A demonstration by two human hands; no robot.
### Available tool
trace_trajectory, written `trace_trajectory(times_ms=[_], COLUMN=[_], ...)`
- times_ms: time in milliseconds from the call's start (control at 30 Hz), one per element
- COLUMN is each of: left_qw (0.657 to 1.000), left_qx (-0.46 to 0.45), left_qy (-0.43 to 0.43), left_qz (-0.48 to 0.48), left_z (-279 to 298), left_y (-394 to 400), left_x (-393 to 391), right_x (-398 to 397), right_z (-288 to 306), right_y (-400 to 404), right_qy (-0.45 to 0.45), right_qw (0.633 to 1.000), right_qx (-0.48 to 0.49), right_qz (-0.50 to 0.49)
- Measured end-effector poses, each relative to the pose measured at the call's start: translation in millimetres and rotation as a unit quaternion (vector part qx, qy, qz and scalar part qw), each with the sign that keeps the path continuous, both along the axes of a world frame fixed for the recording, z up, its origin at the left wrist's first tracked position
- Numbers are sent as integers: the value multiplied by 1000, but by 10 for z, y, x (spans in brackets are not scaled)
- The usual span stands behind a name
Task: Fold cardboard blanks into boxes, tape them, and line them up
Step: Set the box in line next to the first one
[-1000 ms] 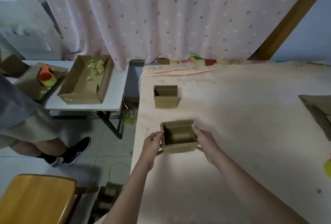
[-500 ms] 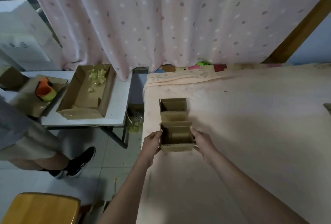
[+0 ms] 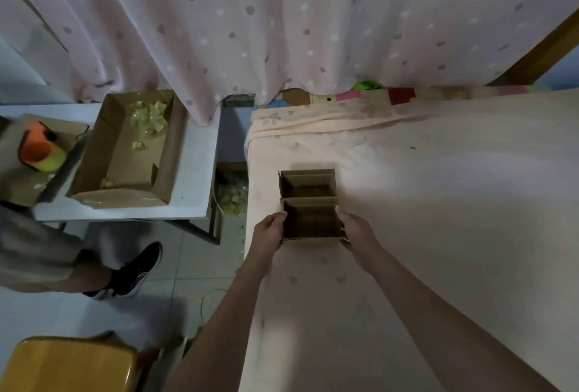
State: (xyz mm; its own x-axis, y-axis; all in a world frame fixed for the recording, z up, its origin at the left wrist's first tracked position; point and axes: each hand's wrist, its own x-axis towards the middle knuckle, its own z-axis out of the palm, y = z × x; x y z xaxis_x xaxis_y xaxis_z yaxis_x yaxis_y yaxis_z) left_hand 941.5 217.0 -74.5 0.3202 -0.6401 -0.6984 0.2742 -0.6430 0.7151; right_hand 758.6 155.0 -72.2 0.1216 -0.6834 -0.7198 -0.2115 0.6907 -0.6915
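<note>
Two small open-topped brown cardboard boxes stand in a row on the peach sheet near its left edge. The near box touches the far box behind it. My left hand presses the near box's left wall and my right hand presses its right wall, so both hands hold it between them. The near box rests on the sheet.
Left of the bed, a white side table carries a large open cardboard tray with crumpled yellowish tape and an orange-and-yellow tape dispenser. A person's leg and black shoe stand on the floor. A wooden stool is bottom left. A dotted curtain hangs behind.
Both hands have carried the near box away from me until it met the far box. It now sits pressed against that box's near wall.
</note>
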Motion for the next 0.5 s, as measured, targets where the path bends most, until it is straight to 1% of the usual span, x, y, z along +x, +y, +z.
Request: trace_trajectory(times_ms=[233,400,500], left_qw=[1000,999,999], left_qx=[-10,-22,-22], left_qy=[11,-22,-26], left_qz=[0,16,23], left_z=[-118,-179,-184], left_y=[-51,34,73], left_x=[-41,-71,-56], right_x=[19,43,62], right_z=[-154,-170,-164], right_y=[-59,-9,3], right_qy=[1,-15,-6], right_qw=[1000,1000,1000], right_qx=[3,-4,-9], right_qz=[-18,-7,-2])
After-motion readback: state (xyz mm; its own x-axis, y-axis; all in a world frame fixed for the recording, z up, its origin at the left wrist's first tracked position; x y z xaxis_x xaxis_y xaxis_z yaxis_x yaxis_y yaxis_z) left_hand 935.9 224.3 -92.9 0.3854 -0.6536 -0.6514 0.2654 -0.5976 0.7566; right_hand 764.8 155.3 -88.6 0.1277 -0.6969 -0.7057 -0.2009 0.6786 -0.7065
